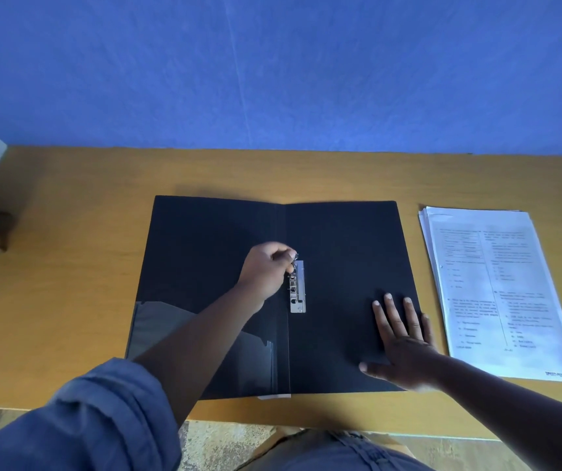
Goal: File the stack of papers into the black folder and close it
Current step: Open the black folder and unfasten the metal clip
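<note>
At the centre of the frame the black folder (340, 266) lies spread open and flat on the wooden desk (68, 232), its spine running up and down the picture, so that both inner covers face upward and the metal lever clip (297, 287) beside the spine can be reached. The left hand (266, 271) is curled around the clip's upper end, fingers pinched on what looks like its lever, apparently to raise the clamp and make room for sheets; whether the clamp is already lifted is too small to tell. The right hand (405, 348) rests palm down on the right-hand cover near its lower right corner, fingers spread and flat, gripping nothing; its likely purpose is to pin the folder so that it does not slide or flip while the other hand works the stiff lever. A clear pocket (167, 321) shows on the lower part of the left cover, partly hidden by the forearm in its rolled blue sleeve (96, 413).

Just beside the folder, at the right of the frame, the stack of papers (497, 290) waits on the desk, printed side up, slightly fanned at its edges and apart from the folder's edge. It sits within easy reach of the right hand, which seems sensible for sliding it under the clip once that is open. None of it is filed yet. A blue wall (272, 62) fills the upper half of the frame.
</note>
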Demonstrator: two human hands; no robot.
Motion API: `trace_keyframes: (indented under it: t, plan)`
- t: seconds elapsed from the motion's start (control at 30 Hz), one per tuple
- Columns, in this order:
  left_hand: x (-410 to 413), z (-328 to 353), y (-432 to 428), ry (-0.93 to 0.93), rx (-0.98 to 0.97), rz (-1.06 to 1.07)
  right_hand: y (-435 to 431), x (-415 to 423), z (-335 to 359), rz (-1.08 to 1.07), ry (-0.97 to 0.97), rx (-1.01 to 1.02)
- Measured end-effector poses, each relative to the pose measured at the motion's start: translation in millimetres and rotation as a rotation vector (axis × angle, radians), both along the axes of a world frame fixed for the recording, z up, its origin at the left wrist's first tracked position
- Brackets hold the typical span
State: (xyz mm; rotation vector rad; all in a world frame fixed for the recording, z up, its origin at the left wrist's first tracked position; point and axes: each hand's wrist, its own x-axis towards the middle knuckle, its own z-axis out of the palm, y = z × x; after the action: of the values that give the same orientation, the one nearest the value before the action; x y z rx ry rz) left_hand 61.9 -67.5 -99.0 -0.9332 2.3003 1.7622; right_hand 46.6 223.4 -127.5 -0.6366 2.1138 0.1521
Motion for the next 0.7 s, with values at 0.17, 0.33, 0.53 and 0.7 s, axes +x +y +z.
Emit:
trace_keyframes:
  t: [0.17, 0.33, 0.53, 0.7]
  plan:
    - [-26.4, -7.0, -8.6, -0.051, -0.108, -0.024, 0.4, -0.2, -0.3, -0.004, 0.008, -0.009]
    - [-37.9, -19.6, -16.4, -0.16, -0.279, -0.006, 2.7, 0.2, -2.1, 0.0, 0.019, -0.015]
    - [-32.3, -16.0, -14.8, -0.102, -0.231, 0.1, 4.5, 0.4, -4.7, -0.004, 0.033, -0.025]
    - [-0.5, -3.4, 11.3, 0.007, -0.166, 0.175, 4.8, 2.2, -1.2, -0.026, 0.047, -0.061]
